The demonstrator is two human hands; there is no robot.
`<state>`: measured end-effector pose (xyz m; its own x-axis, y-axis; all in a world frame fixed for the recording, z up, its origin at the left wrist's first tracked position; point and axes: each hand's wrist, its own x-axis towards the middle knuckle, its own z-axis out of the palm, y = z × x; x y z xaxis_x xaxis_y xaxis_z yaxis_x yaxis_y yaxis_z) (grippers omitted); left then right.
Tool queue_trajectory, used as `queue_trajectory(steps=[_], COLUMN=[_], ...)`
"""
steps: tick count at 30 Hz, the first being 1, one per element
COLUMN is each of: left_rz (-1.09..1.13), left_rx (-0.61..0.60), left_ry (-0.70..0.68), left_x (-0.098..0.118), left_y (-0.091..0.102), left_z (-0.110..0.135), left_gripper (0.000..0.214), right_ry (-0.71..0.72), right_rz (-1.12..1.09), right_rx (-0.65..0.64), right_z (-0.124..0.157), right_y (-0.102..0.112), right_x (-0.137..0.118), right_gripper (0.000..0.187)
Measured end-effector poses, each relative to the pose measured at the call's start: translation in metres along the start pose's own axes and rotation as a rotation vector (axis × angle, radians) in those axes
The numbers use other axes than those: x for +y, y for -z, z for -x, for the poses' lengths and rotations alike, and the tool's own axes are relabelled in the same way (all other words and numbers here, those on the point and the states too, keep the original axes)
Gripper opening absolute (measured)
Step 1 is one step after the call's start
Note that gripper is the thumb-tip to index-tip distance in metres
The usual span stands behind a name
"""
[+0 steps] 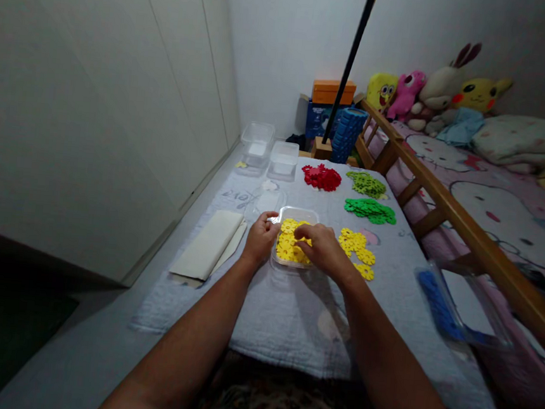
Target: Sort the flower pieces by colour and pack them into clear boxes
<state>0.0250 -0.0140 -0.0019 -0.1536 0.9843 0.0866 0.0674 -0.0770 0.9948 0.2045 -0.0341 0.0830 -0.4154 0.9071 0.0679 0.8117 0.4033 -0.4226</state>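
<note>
A clear plastic container stands on the cloth-covered table, with many yellow flower-shaped discs inside. My left hand grips its left wall, thumb near the rim. Over the container's right side, my right hand has its fingers bent down at the yellow discs; whether a disc is pinched between them is hidden. More yellow flower-shaped discs lie loose on the cloth just right of that hand. A clear lid appears to lie flat behind the container.
Red, light green and green piles lie toward the back right. Clear containers stand at the back left. A folded cream sheet lies left. A box with blue pieces sits near the wooden bed rail.
</note>
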Motion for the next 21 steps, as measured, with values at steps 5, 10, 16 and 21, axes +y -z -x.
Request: queue_trajectory(steps=[5, 10, 16, 21], left_rz=[-0.021, -0.053, -0.019, -0.009], left_rx=[-0.012, -0.017, -0.018, -0.022], left_ry=[-0.004, -0.019, 0.002, 0.017], left_x=[0.001, -0.001, -0.001, 0.002], left_y=[0.000, 0.001, 0.000, 0.000], left_z=[0.001, -0.001, 0.000, 0.001], left_gripper=[0.037, 0.037, 0.040, 0.040], right_ry=[-0.094, -0.280, -0.344, -0.300], right_rz=[-0.027, 0.154, 0.309, 0.299], right_rx=[0.191, 0.126, 0.067, 0.109], right_z=[0.011, 0.029, 0.042, 0.043], right_y=[0.022, 0.028, 0.002, -0.009], right_x=[0.058, 0.113, 0.126, 0.125], right_gripper=[0.020, 0.020, 0.027, 0.023])
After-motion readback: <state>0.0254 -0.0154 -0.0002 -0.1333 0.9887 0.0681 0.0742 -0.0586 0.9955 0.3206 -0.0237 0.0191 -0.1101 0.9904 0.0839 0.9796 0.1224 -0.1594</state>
